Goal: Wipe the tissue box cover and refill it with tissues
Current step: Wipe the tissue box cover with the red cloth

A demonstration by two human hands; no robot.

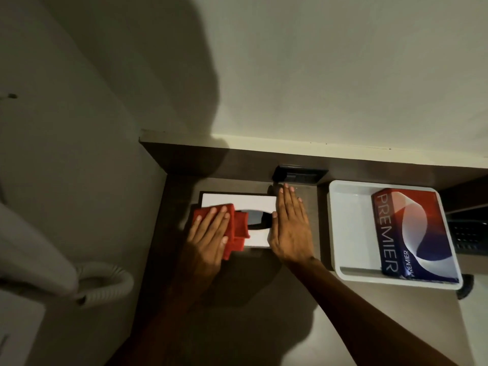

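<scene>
A white tissue box cover point(245, 204) with a dark oval slot lies on the brown shelf point(237, 281). A folded red cloth point(237, 225) rests on the cover's left part, reaching the slot's edge. My left hand point(210, 233) lies flat on the cloth, fingers spread, pressing it down. Against the cover's right side my right hand point(289, 225) lies flat with fingers straight and together, its thumb on the cover's top. A "PREMIER" tissue pack point(414, 233) in red, white and blue lies in a white tray point(351, 228) to the right.
A dark socket plate point(299, 174) sits in the shelf's back wall just beyond my right fingertips. At the lower left a white handset with a coiled cord point(105, 281) hangs on the wall. A dark perforated object point(470, 236) lies right of the tray.
</scene>
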